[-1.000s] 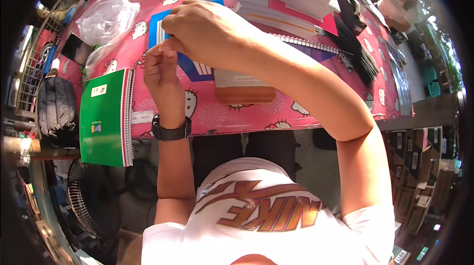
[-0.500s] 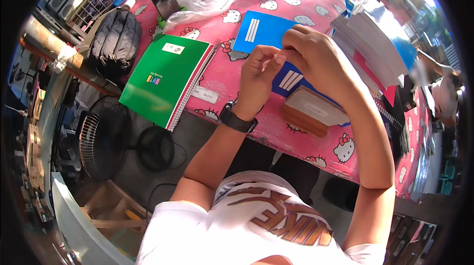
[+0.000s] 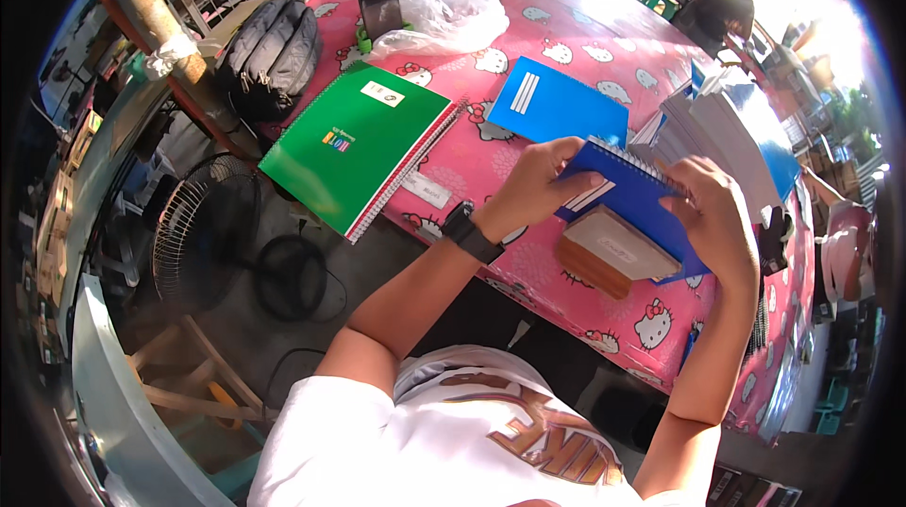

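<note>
A dark blue spiral notebook [image 3: 651, 210] lies tilted between my hands, its wire binding on the far side. My left hand [image 3: 530, 188] grips its left end, thumb on the cover and fingers curled at the edge. At its right end, my right hand [image 3: 714, 214] has bent fingers on the cover near the binding. A block with a wooden side and a grey top [image 3: 609, 247] sits at the notebook's near side. Beyond my left hand lies a light blue notebook [image 3: 562, 103]. A green spiral notebook [image 3: 363, 143] rests on the table's left part.
The pink patterned tablecloth [image 3: 651, 318] covers the table. A stack of books and papers [image 3: 727, 143] stands at the right. Farther off are a phone [image 3: 379, 5] and a clear plastic bag [image 3: 453, 11]. A grey backpack [image 3: 274, 54] and a fan [image 3: 203, 233] are at the left.
My hands, which had their fingertips together above the notebooks, have parted and come down onto the dark blue notebook. My view has shifted, so the table appears lower and farther right.
</note>
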{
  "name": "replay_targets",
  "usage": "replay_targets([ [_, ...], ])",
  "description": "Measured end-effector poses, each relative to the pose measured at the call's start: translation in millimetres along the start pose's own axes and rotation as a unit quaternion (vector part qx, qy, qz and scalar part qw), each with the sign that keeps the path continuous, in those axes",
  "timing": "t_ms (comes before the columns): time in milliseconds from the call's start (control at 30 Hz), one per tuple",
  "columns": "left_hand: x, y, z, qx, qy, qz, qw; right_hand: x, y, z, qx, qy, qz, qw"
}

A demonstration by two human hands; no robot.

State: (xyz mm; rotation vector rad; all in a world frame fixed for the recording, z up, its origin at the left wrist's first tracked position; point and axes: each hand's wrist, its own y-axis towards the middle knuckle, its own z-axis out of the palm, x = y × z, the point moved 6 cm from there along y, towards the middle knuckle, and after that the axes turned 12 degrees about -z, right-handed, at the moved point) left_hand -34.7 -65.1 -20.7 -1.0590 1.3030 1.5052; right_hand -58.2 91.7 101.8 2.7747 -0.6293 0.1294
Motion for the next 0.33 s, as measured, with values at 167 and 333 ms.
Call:
replay_targets([
  [167, -96, -33, -82, -0.194, 0.118, 0.159, 0.961, 65, 56, -34, -0.216, -0.002, -0.18, 0.96],
  [333, -184, -95, -143, -0.331, 0.294, 0.36, 0.821, 142, 126, -11, -0.369, 0.018, -0.443, 0.817],
])
